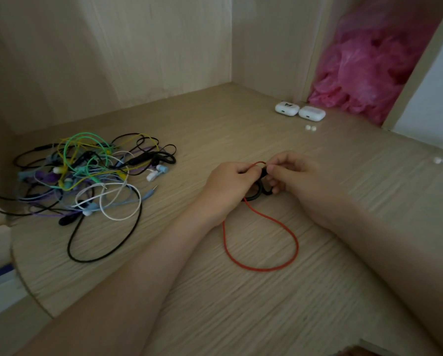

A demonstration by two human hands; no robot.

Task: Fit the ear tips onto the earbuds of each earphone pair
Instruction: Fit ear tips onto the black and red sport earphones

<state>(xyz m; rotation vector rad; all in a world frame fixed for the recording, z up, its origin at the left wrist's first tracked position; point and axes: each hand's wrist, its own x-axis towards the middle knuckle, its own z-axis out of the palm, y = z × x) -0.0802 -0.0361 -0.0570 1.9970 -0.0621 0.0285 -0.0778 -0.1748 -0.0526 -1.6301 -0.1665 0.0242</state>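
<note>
A red-corded earphone [263,242] with black ear hooks lies in a loop on the wooden desk [241,304]. My left hand [228,186] and my right hand [295,176] meet above it, both pinching the black earbud [263,173] at the cord's upper end. A black ear hook [254,195] curls below my fingers. The ear tip itself is hidden by my fingertips. Two loose white ear tips [310,127] lie farther back, and another two white ear tips [442,160] sit at the right.
A tangled pile of earphones [86,176] in black, green, yellow, purple, blue and white fills the desk's left side. Two white earbud cases [300,111] stand at the back. A pink plastic bag [369,62] fills the gap behind them. Wooden walls enclose the back.
</note>
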